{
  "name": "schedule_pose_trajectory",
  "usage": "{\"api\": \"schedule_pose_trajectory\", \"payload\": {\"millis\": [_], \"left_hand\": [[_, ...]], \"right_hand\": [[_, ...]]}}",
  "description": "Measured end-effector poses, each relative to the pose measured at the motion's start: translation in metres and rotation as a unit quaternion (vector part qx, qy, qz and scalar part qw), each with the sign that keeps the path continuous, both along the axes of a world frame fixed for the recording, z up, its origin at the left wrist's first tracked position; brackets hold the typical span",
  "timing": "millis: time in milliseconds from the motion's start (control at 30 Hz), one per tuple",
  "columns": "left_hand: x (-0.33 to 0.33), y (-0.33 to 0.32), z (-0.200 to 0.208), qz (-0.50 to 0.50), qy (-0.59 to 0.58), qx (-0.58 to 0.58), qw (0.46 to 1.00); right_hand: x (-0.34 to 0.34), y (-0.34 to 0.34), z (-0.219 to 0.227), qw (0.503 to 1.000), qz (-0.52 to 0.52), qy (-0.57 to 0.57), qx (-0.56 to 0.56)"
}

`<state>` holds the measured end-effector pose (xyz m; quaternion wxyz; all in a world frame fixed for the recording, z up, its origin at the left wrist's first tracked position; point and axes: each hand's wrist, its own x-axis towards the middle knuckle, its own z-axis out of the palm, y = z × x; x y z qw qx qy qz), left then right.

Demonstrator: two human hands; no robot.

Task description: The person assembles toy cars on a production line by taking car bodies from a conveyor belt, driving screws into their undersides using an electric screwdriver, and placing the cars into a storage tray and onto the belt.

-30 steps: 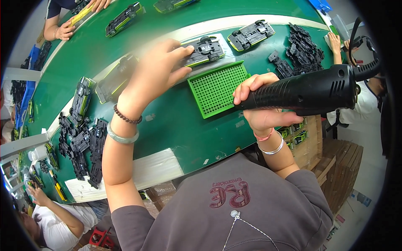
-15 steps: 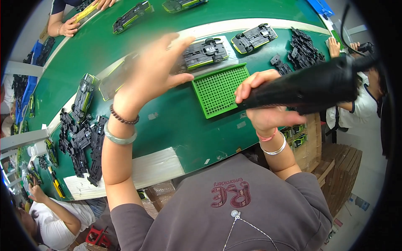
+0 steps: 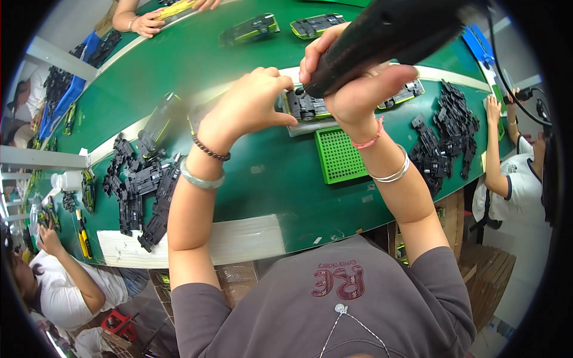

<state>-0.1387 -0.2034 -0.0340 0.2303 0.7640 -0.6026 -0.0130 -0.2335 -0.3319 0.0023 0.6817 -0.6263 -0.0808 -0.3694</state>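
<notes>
My right hand (image 3: 352, 83) grips a black electric screwdriver (image 3: 388, 33) and holds its tip down on a toy car chassis (image 3: 307, 106), black with a yellow-green body, lying upside down on a pale tray. My left hand (image 3: 248, 107) presses its fingertips on the left end of that chassis. Just in front of the chassis lies a green perforated screw tray (image 3: 340, 156).
The green conveyor belt (image 3: 197, 65) carries more upturned toy cars (image 3: 250, 28). Piles of black chassis parts lie at my left (image 3: 140, 188) and right (image 3: 447, 131). Other people's hands work at the far side (image 3: 146, 24), right (image 3: 494, 110) and lower left (image 3: 51, 238).
My right hand swung the screwdriver from over the green tray up onto the chassis. My left hand shifted right onto the chassis end.
</notes>
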Motion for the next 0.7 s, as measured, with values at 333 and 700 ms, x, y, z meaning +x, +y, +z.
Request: {"api": "schedule_pose_trajectory", "payload": {"millis": [333,700], "left_hand": [[0.004,0.0,0.003,-0.007,0.059,0.034,0.998],[0.007,0.0,0.003,-0.004,0.086,0.008,0.996]], "right_hand": [[0.016,0.0,-0.028,0.998,0.025,0.035,-0.038],[0.029,0.009,-0.04,0.998,0.055,0.014,-0.022]]}}
